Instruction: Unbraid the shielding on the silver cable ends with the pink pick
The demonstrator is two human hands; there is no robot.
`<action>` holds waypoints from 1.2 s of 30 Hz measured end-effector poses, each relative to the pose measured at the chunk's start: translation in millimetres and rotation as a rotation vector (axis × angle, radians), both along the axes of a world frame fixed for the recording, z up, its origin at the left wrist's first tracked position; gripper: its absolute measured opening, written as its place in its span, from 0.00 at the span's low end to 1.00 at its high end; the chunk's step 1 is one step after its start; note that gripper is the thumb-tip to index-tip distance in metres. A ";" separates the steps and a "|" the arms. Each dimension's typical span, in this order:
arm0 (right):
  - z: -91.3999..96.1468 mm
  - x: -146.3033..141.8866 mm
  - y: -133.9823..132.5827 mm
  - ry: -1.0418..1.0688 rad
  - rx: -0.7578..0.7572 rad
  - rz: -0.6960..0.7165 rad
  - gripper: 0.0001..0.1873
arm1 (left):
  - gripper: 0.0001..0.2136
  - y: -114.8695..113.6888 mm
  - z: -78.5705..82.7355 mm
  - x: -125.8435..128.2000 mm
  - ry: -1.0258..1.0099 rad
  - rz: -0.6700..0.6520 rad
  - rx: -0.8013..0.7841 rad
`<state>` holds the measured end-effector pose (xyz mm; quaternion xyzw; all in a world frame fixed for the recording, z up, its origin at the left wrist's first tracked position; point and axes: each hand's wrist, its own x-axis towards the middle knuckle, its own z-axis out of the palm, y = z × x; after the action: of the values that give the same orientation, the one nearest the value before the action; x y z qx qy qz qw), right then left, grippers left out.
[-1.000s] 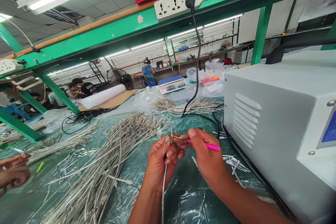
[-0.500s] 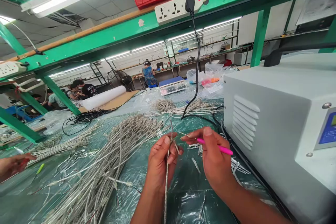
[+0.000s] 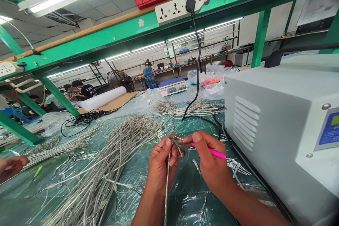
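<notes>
- One co-worker's hand (image 3: 10, 166) at far left, beside loose wires
- Big bundle of braided wires (image 3: 111, 159) on green plastic sheet (image 3: 190, 208)
- Left hand (image 3: 161, 166) clamped around single braided cable (image 3: 167, 190), cable upright
- Right hand (image 3: 205, 159) pinching pink pen-like tool (image 3: 214, 153), close to left hand, cable tip between them
- Grey machine (image 3: 270, 137) at right, vents facing hands

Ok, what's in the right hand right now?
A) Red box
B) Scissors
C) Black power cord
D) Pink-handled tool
D: the right hand holds a pink-handled tool in its fingers, beside the braided cable in the left hand.
</notes>
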<state>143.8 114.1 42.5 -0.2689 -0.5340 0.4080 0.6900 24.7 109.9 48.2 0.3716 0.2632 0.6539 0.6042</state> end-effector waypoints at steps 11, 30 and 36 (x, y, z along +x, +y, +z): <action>1.4 -1.7 -0.7 -0.011 -0.016 0.025 0.15 | 0.11 0.7 -1.0 1.6 0.012 -0.006 0.004; 1.6 -0.5 -2.5 -0.021 -0.051 -0.011 0.17 | 0.10 0.0 1.1 1.5 -0.002 0.012 -0.010; 2.8 -1.3 -1.9 0.007 -0.056 0.029 0.16 | 0.10 -0.3 -0.3 1.0 0.031 -0.008 0.002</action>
<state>142.5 112.2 45.2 -0.2791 -0.5239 0.4335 0.6781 25.7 109.6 47.8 0.3837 0.2703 0.6458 0.6022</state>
